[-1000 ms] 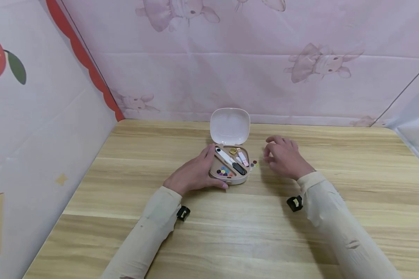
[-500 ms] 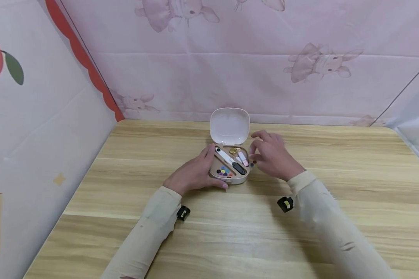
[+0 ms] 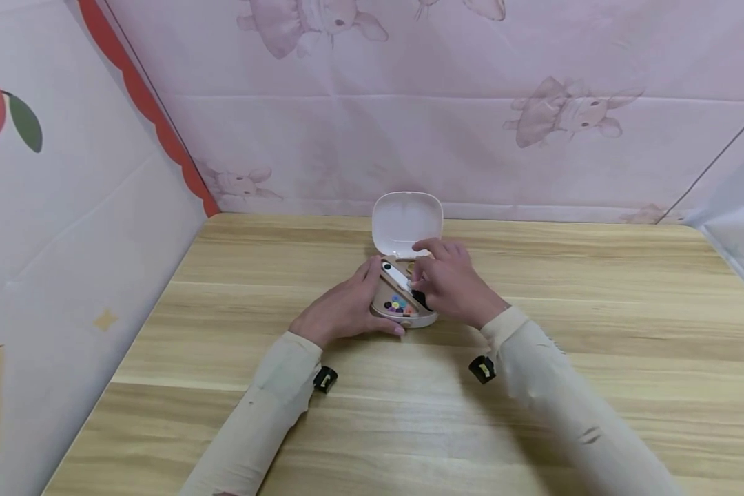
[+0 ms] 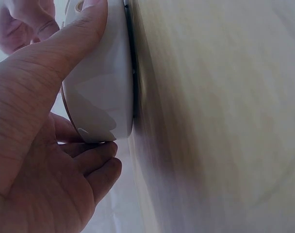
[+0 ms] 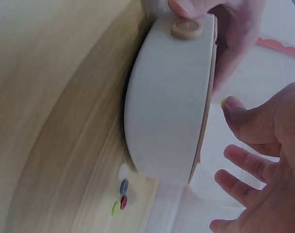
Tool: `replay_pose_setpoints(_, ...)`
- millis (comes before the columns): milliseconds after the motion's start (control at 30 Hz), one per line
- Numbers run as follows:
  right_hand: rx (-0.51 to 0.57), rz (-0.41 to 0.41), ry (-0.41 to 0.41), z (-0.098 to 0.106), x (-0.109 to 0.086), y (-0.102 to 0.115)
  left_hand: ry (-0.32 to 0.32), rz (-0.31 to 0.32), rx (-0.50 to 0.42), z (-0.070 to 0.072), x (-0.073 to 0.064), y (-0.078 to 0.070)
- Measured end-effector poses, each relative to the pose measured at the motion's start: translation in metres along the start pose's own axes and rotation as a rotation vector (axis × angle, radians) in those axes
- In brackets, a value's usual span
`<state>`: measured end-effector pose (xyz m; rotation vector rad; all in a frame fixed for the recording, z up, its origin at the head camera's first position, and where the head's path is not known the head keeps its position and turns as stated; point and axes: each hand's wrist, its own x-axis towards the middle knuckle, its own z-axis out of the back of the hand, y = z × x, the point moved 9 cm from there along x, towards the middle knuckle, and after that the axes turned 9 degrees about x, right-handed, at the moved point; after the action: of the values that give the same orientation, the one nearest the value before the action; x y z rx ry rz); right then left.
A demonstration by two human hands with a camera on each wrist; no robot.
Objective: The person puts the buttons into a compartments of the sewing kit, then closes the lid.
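A small white case (image 3: 426,321) with a beige inner tray and its lid (image 3: 407,224) raised stands on the table. My left hand (image 3: 346,306) holds its left side, the thumb along the front wall near a round tan button (image 5: 186,29). Over the tray's right part hovers my right hand (image 3: 455,286); a small yellow disc (image 5: 223,102) shows at its thumb tip, with the index finger hidden behind. Several coloured buttons (image 3: 397,304) lie in the front compartment. A slim white tool (image 3: 395,275) with a black end fills the middle slot, partly covered by my right hand.
Several small discs, among them a red one (image 5: 123,202) and a yellow-green one (image 5: 116,208), lie on the wooden table (image 3: 372,413) right of the case. A pink curtain (image 3: 446,158) hangs behind the table. Black wrist devices (image 3: 482,370) sit under both sleeves.
My right hand has moved left from the bare tabletop, past the loose discs, to over the tray, where it now covers part of the contents. My left hand and the case stay put.
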<state>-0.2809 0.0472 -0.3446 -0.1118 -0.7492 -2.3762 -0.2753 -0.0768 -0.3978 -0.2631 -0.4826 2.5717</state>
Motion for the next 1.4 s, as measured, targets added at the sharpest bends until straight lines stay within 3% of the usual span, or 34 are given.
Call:
replay_pose_setpoints(467,-0.04,0.064,0.021,-0.02,0.008,0.019,-0.006,-0.023,0.021,0.0,-0.001,-0.001)
replay_pose_setpoints(1000,-0.03,0.05,0.046,-0.031,0.012,0.021,-0.018,-0.051,0.037,0.0,0.0,-0.002)
replay_pose_setpoints(1400,-0.018,0.028,0.05,-0.032,0.014,0.019,-0.026,-0.03,0.033,0.002,0.0,-0.001)
